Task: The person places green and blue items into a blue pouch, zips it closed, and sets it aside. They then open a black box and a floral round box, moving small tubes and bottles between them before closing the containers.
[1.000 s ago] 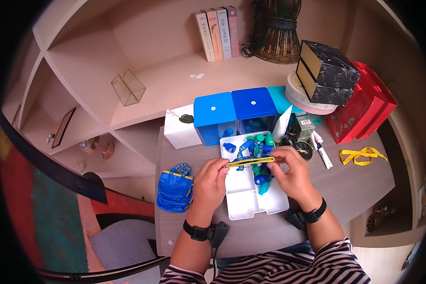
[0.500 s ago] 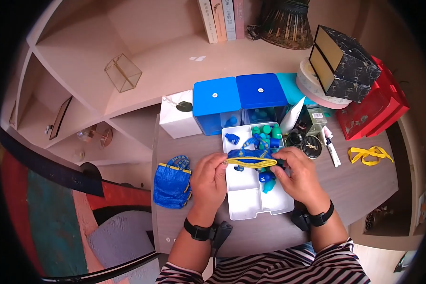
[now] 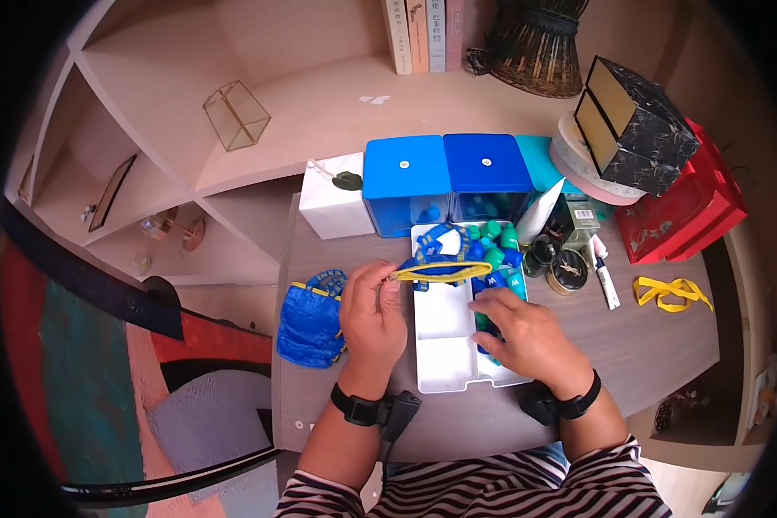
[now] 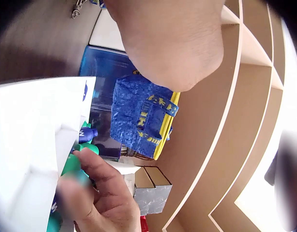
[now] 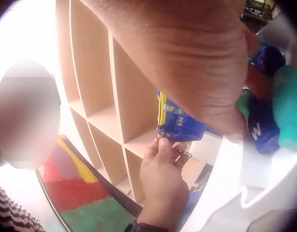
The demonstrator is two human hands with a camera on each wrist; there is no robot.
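Observation:
My left hand pinches one end of a small blue bag with a yellow-edged opening, raised above the white tray. In the left wrist view the bag shows lettered straps. My right hand is off the bag, low over the tray's right side, fingers apart and slightly bent. Blue and green bottles fill that side. The left wrist view shows its fingertips beside a green bottle; whether they touch it I cannot tell.
Another blue bag lies left of the tray. Behind stand a white box and lidded blue containers. To the right are a white tube, a round tin, a yellow ribbon and a red bag.
My right hand has let go of the bag and moved down to the bottles. The left hand still holds the bag, now shifted slightly left and up.

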